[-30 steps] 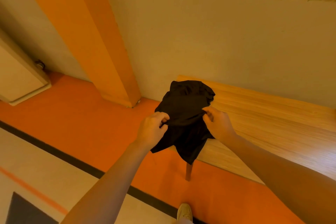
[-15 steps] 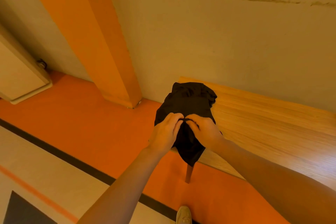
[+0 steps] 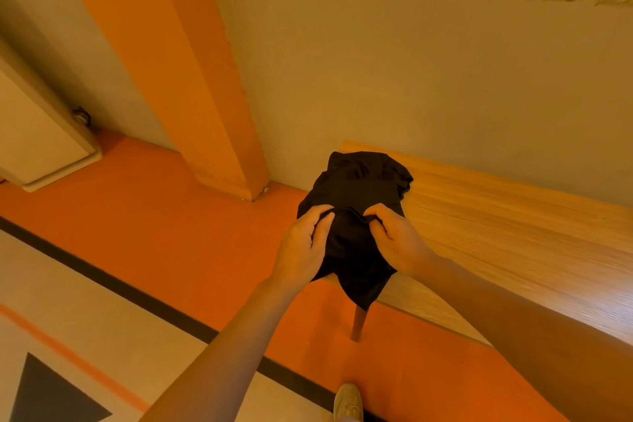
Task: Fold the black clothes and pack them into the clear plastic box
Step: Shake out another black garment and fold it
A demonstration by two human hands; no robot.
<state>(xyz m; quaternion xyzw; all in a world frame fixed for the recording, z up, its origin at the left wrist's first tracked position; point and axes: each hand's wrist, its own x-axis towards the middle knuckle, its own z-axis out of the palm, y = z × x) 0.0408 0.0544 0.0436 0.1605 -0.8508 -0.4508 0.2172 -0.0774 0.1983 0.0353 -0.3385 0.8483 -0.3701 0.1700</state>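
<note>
— Clothes first: where is your black garment (image 3: 356, 216)?
— Bunched on the near corner of the wooden table (image 3: 513, 233), one end drooping over the edge above the table leg (image 3: 358, 324) (orange floor (image 3: 171, 216) below).
— And your hands?
— Your left hand (image 3: 303, 250) and right hand (image 3: 397, 240) each pinch a fold, fingers curled, close together.

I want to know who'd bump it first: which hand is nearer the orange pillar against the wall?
Left. The left hand grips the black garment on the side facing the orange pillar; the right hand grips its far side, over the wooden table.
</note>
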